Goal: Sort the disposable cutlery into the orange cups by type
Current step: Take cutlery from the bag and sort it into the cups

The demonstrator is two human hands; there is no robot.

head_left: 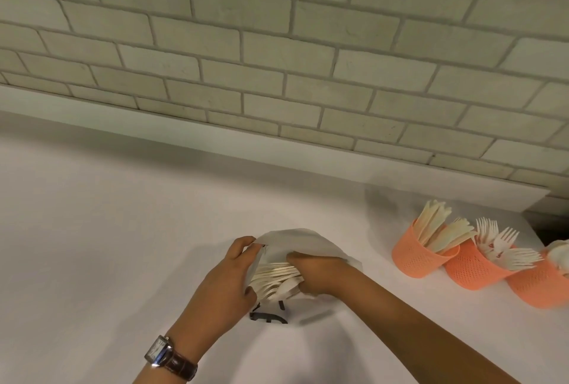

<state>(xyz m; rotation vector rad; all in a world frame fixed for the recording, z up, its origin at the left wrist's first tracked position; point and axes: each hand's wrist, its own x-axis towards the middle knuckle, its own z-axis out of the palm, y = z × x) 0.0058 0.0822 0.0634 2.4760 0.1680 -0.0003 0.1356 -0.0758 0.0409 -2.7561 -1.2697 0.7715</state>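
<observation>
A white bag (295, 242) with black print lies on the white counter in front of me. My left hand (228, 279) pinches the bag's edge and holds it open. Reaching into the opening, my right hand (317, 276) grips a bundle of cream disposable cutlery (274, 279), forks and a spoon showing. At the right stand three orange mesh cups in a row: the nearest to the wall (415, 256) holds knives, the middle cup (474, 269) holds forks, and the third (542, 285) is cut off by the frame edge with pale cutlery in it.
A pale brick wall (277, 60) rises behind the white counter (107, 229), with a low white ledge along its base. A dark gap shows at the counter's far right end (551, 229). A wristwatch with a brown strap is on my left wrist (169, 359).
</observation>
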